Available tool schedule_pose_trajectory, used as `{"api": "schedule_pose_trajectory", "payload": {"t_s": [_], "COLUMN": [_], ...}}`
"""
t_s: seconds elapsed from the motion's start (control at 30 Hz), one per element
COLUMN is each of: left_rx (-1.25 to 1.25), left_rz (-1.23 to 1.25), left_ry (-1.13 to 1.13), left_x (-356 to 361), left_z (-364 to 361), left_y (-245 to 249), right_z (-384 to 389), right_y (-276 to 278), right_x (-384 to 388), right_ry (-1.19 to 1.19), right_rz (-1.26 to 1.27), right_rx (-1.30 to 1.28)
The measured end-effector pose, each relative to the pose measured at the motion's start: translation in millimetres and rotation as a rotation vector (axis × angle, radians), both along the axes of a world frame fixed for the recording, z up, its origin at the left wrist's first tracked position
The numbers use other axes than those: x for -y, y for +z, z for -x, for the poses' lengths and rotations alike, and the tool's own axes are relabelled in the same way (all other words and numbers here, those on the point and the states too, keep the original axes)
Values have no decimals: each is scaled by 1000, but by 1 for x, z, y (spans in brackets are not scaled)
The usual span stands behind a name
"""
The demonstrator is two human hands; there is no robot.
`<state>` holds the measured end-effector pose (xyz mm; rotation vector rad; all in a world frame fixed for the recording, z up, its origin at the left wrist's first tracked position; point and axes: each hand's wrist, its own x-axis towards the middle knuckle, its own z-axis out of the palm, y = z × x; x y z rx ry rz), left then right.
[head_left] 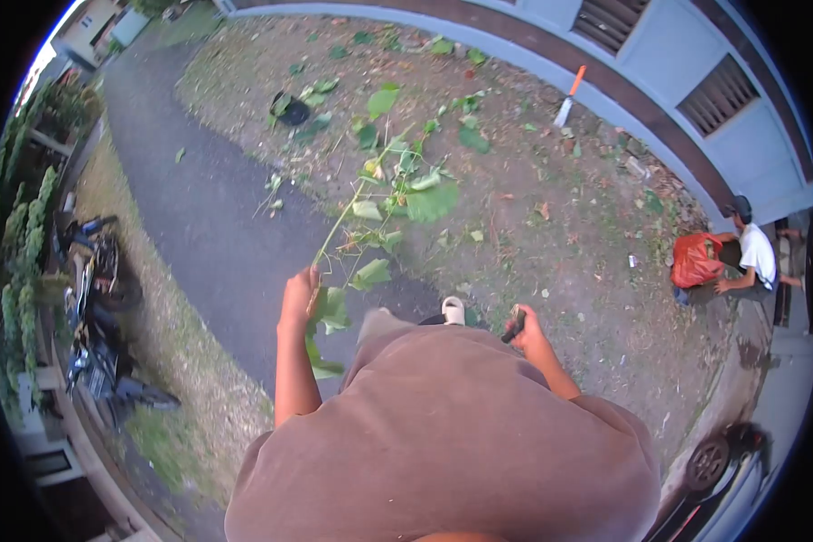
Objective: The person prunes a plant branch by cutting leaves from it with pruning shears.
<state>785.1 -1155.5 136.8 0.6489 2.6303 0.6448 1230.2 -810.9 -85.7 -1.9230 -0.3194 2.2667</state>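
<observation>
Outdoors, where a dark grey asphalt path borders brown, leaf-littered ground, I stand looking down past my loose brown shirt. One white shoe shows beyond its hem.

Left hand: arm extended forward, fingers closed round the lower end of a long, thin green vine with broad lobed leaves. From my grip the stem slants away, up and to the right in view, over the asphalt edge and across the ground side. Several leaves hang close to my fist and below it, near the forearm; the leafier part lies toward the far end. Whether that far end touches the ground, I cannot tell.

Right hand: held near my right side, fingers wrapped round a short black tool. Its working end is too small to make out. It is well apart from the vine.

Surroundings: beyond the vine, a black round container with cut leaves beside it; farther right, a tool with an orange handle and a pale blade lies on the ground near a light-blue building wall. At far right, a person in a white top is low down beside a bulging red bag. At left, a dark motorcycle stands past the asphalt.
</observation>
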Motion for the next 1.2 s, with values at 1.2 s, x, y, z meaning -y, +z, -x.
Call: {"api": "schedule_pose_trajectory", "payload": {"t_s": [1.2], "left_rx": [330], "left_rz": [43], "left_ry": [-389], "left_x": [-130], "left_z": [-68], "left_y": [12], "right_z": [122], "right_y": [102], "right_x": [-136], "right_ry": [847], "right_rz": [-579], "right_rx": [-182]}}
